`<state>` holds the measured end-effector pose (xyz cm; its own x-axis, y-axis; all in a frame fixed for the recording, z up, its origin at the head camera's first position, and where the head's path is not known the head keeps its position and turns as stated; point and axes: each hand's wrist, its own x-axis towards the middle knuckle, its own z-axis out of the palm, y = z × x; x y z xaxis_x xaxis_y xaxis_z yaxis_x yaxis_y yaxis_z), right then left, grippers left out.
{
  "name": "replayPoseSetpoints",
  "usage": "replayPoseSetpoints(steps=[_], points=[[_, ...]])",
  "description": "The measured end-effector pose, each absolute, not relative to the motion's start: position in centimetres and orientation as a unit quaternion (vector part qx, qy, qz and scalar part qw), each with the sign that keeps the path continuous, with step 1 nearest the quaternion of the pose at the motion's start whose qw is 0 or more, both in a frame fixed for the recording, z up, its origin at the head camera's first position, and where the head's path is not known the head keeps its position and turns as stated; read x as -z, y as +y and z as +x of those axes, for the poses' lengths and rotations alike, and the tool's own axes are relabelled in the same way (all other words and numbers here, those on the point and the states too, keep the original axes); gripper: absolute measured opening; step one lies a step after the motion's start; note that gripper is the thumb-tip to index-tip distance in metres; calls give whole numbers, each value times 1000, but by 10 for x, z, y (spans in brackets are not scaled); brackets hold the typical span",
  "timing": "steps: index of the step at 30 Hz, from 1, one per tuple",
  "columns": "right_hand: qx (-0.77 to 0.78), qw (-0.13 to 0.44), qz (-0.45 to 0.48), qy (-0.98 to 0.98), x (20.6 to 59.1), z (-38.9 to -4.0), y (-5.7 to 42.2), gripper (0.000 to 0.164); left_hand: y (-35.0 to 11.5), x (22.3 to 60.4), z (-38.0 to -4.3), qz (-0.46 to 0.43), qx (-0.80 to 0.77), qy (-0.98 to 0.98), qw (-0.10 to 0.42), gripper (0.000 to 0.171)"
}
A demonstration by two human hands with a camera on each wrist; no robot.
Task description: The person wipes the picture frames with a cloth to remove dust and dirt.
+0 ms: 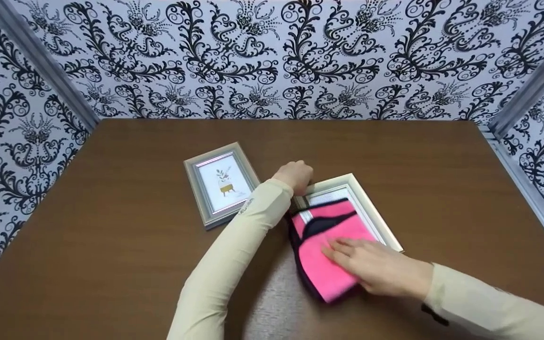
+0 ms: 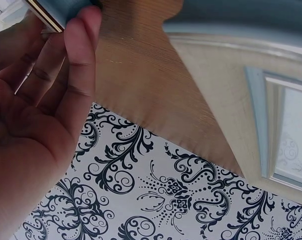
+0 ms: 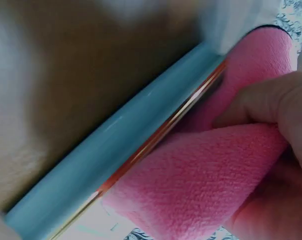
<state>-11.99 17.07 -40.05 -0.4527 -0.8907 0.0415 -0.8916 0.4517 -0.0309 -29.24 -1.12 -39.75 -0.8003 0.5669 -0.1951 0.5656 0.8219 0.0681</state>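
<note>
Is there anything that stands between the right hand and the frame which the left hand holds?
Yes, the pink cloth. It lies between the right hand and the frame, hiding much of it in the head view. Nothing visible separates the left hand from the frame's edge.

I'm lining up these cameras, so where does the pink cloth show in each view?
Head: right of centre, the pink cloth partly covers the right-hand picture frame, under the right hand.
Left wrist: not in it.
Right wrist: lower middle to upper right, along the frame's edge.
Shared landmark: the black-and-white patterned wall, visible in all three.
</note>
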Motion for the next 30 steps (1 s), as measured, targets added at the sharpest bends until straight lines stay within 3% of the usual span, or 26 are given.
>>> replayPoseSetpoints(steps=[6,18,25,30], points=[[-1,28,560,-828,392,-102,186,59,-13,398,-293,310,-5,945,99,14],[-7,56,548,-835,395,-109,170,56,-15,395,-288,296,2,951,87,15],[1,8,503,-864,399,-127,158,58,-9,414,-298,286,8,956,68,19],[-18,26,494,-869,409,-148,153,70,-7,421,-298,267,11,962,59,13]])
